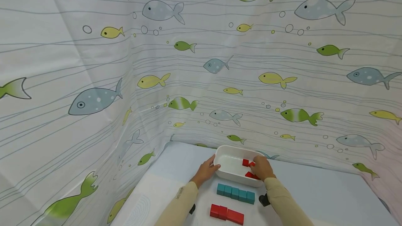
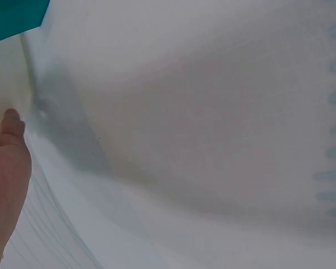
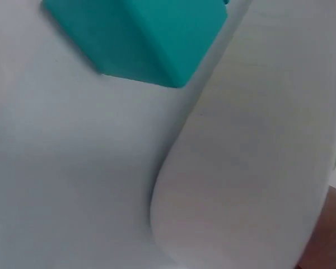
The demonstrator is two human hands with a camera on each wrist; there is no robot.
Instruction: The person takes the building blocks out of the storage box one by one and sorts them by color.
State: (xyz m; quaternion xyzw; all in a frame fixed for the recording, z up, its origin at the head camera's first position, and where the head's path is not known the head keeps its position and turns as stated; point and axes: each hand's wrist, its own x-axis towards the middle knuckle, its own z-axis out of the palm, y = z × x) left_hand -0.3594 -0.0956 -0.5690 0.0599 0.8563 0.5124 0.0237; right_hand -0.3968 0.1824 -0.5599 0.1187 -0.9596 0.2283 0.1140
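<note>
A white plastic tub stands at the back of the table with several red blocks inside. My left hand holds its left end, thumb over the rim and fingers along the outer wall. Over the right end, my right hand reaches down into the tub. Its fingertips pinch a small tilted red block, which they partly cover. More red shows below that hand, against the tub's near wall. In the right wrist view the tub's outer wall hides most of the hand.
Several teal cubes form a row just in front of the tub. Nearer to me lies a row of red blocks, two shorter and one longer. A fish-patterned curtain hangs behind and to the left of the white table.
</note>
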